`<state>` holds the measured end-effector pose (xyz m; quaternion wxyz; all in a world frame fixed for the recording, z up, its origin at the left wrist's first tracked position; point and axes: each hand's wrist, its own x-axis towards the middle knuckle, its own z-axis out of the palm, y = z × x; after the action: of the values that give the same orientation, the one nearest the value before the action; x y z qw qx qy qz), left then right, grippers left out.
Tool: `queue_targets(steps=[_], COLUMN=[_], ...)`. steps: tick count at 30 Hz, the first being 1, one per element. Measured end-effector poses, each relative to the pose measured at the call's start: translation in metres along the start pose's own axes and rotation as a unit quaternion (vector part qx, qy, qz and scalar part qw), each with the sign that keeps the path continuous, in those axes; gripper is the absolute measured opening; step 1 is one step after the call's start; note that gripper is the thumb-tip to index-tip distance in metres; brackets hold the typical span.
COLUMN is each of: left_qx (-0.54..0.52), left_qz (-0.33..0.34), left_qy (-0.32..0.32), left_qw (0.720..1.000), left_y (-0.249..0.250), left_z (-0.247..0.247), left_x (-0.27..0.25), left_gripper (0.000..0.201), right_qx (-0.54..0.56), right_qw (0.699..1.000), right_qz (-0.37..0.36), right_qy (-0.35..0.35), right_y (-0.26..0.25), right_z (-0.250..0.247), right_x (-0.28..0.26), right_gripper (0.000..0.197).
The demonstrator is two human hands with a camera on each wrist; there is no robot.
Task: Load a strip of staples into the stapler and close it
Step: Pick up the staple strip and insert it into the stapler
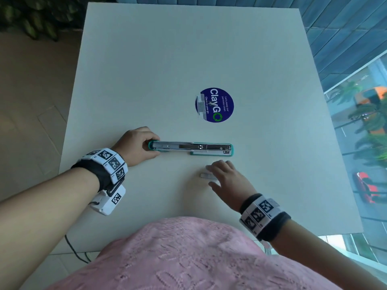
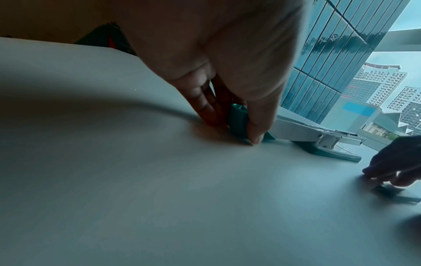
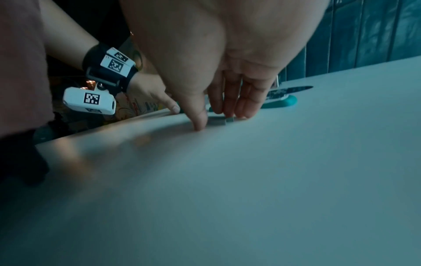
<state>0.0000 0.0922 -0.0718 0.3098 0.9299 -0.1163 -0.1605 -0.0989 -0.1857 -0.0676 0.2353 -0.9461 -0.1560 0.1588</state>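
Observation:
A teal stapler [image 1: 192, 147] lies opened out flat across the white table [image 1: 167, 59], its metal magazine facing up. My left hand [image 1: 136, 145] grips its left end, thumb on the near side and fingers on the far side; the left wrist view shows this grip [image 2: 234, 124] round the teal end of the stapler [image 2: 307, 133]. A short silver staple strip [image 1: 206, 175] lies on the table in front of the stapler. My right hand [image 1: 217, 176] hovers over it. In the right wrist view the thumb and straight fingers [image 3: 230, 108] touch the table on either side of the strip [image 3: 218, 122].
A round blue "ClayGo" sticker [image 1: 214, 104] sits on the table beyond the stapler. The table's right edge runs beside a window [image 1: 366, 122]. Its near edge is at my pink-clad body [image 1: 188, 258]. A plant [image 1: 31, 17] stands at the far left.

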Motion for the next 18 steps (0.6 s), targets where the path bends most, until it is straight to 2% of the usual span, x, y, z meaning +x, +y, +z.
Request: queue_targets(steps=[5,8,10,15,18], left_qx=[0.002,-0.001,-0.002,-0.01,-0.01], left_qz=[0.003,0.004,0.007,0.004,0.005], left_qy=[-0.003,-0.003,-0.003,-0.002,-0.002], left_qw=[1.0,1.0,1.0,1.0,1.0], left_y=[0.0,0.0,-0.001,-0.003,-0.003], left_z=[0.0,-0.001,-0.001,0.001,0.001], left_x=[0.001,0.001,0.001,0.001,0.002], left_gripper=[0.025,0.025,0.025,0.025,0.025], right_qx=[-0.006,-0.009,0.003,0.011,-0.019], right_qw=[1.0,1.0,0.999,0.993,0.995], right_qz=[-0.003,-0.01,-0.022,-0.017,-0.016], right_qy=[0.024,0.012,0.029,0.113,0.094], right_y=[0.005,0.006,0.005,0.011,0.015], right_z=[0.01,0.004,-0.007,-0.044,-0.051], right_x=[0.006,0.011,0.013,0.034,0.045], right_gripper=[0.024,0.015,0.009,0.011,0.008])
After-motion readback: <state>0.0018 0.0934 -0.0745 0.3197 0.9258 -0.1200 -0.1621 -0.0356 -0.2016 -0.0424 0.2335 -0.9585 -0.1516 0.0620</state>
